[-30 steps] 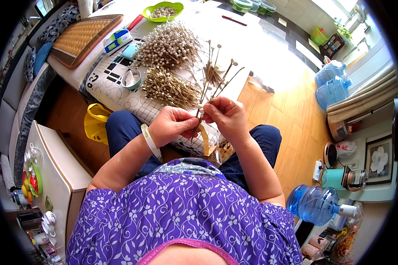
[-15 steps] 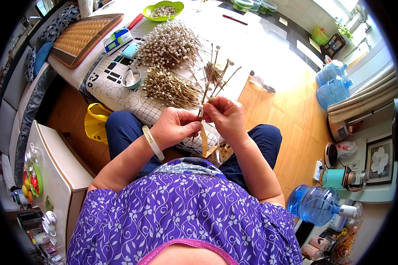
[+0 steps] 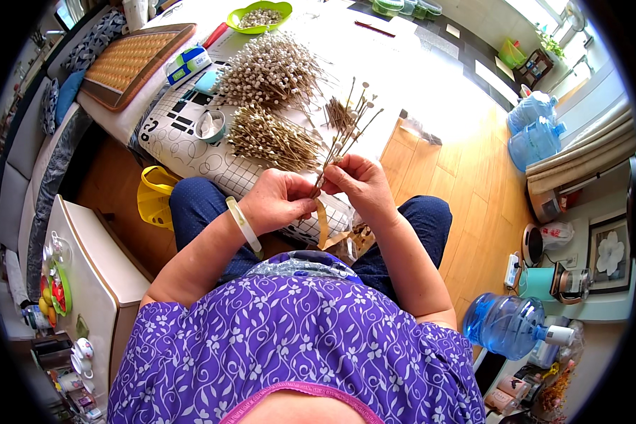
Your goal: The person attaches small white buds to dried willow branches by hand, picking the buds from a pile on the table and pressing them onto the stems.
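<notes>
The left hand (image 3: 286, 198) is pinching the lower ends of a slim bunch of budded stems (image 3: 346, 131), thumb pressed to curled fingers, while the right hand (image 3: 360, 187) is closing thumb and forefinger on the same bunch just above; exactly which stem it is pinching cannot be told. The bunch is rising from between both hands, leaning away to the right, and a tan strip (image 3: 322, 225) is hanging just below the fingers. The step seems to be aligning stems for binding; the next move is probably calling for a steady left pinch while the right is guiding the strip. Beyond, a smaller bundle (image 3: 272, 138) and a larger pale-budded bundle (image 3: 272, 71) are lying on the table cover (image 3: 184, 152).
</notes>
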The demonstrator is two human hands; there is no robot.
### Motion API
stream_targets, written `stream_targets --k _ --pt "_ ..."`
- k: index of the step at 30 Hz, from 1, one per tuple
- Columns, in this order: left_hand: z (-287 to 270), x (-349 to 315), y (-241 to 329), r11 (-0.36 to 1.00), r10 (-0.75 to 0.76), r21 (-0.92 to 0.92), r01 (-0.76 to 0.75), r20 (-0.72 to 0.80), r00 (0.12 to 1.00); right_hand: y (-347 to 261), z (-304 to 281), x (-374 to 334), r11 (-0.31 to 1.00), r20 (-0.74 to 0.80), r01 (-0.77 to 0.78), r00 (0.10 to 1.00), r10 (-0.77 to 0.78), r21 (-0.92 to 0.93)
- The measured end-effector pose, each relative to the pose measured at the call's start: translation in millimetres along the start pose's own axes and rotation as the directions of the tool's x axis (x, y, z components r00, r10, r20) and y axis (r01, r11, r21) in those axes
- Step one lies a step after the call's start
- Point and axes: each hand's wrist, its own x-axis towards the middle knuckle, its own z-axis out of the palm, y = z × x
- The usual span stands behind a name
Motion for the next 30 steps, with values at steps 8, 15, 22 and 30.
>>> stream_targets --k 8,15,22,30 --pt "-2.4 2.5 -3.2 0.990 0.048 0.132 -0.056 0.059 0.997 9.4 0.4 2.2 0.997 0.035 0.069 0.997 -0.070 0.044" --pt "-6.6 5.6 4.8 0.967 0.014 0.249 -0.045 0.125 0.992 17.8 -4.7 3.7 0.971 0.080 0.054 0.994 -0.074 0.234" --pt "-8.4 0.4 -3.8 0.992 -0.064 -0.110 0.065 0.006 0.998 13.5 -5.9 1.7 0.976 0.008 0.100 0.995 -0.104 0.195" --pt "2.7 -19.3 -8.2 0.984 0.123 0.147 -0.096 -0.191 0.974 17.3 8.2 -3.9 0.963 -0.074 0.107 0.993 -0.092 0.245"
